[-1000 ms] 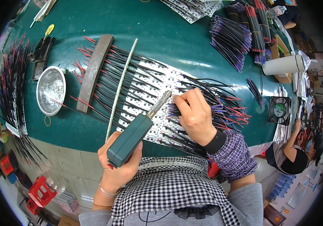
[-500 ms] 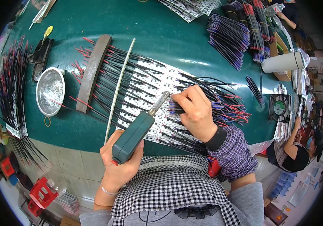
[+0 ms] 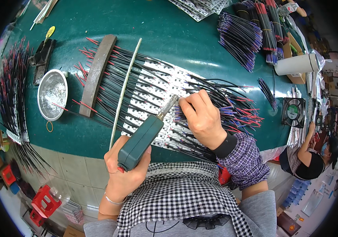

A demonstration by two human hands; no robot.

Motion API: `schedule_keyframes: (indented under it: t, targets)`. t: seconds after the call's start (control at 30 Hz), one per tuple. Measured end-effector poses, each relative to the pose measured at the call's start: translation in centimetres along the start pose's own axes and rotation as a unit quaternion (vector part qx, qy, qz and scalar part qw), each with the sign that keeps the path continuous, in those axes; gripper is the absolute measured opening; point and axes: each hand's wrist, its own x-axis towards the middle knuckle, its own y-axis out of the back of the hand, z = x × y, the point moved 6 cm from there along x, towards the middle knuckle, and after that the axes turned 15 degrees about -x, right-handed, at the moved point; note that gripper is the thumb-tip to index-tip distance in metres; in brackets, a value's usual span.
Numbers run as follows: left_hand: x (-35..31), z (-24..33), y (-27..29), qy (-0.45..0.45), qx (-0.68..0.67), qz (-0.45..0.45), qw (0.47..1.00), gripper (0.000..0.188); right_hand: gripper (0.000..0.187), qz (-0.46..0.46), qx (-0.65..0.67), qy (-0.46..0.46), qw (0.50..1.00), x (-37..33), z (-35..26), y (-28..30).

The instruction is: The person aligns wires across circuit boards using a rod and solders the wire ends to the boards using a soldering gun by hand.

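Note:
My left hand is wrapped round a dark green soldering gun. Its metal tip points up and right and rests at the middle of a white panel of small circuit boards. Just right of the tip, my right hand pinches a thin wire whose end is hidden by the fingers. Black wires with red ends fan out leftward from the panel. More black wires with red and blue ends spread to the right, some of them under my right hand.
A brown bar and a thin pale rod lie across the left wires. Left of them stands a metal bowl. Bundled wires, a white cylinder and a small fan are at the right; a co-worker sits beyond.
The soldering gun's tip has shifted very slightly up and right. My right hand has barely moved and keeps its pinch next to the tip.

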Motion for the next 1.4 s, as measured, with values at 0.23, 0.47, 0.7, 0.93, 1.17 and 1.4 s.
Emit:
schedule_keyframes:
  t: [0.23, 0.47, 0.7, 0.93, 1.17, 1.4]
  targets:
    - [-1.6, -0.7, 1.2, 0.067, -0.051, 0.088, 0.993, 0.015, 0.026, -0.002, -0.004, 0.006, 1.000, 0.0, -0.1, 0.1]
    - [-2.6, -1.6, 1.2, 0.073, -0.058, 0.095, 0.991, 0.021, 0.027, 0.011, -0.017, -0.010, 1.000, -0.1, -0.2, 0.1]
    - [-3.7, -1.0, 2.0, 0.021, -0.077, 0.061, 0.995, 0.041, 0.051, 0.029, 0.082, -0.064, 0.994, -1.8, -0.5, 2.6]
    - [-4.1, -1.4, 2.0, 0.055, -0.094, 0.064, 0.992, 0.041, 0.051, 0.011, 0.033, -0.072, 0.997, -1.7, -0.5, 1.1]
    - [-2.4, -0.4, 1.5, -0.007, -0.086, 0.086, 0.993, 0.023, 0.038, 0.021, 0.077, -0.071, 0.994, -1.7, -0.6, 0.8]
    - [-2.4, -1.1, 1.3, 0.031, -0.061, 0.051, 0.996, 0.019, 0.051, 0.016, 0.072, -0.086, 0.994, -1.5, -0.6, 0.8]
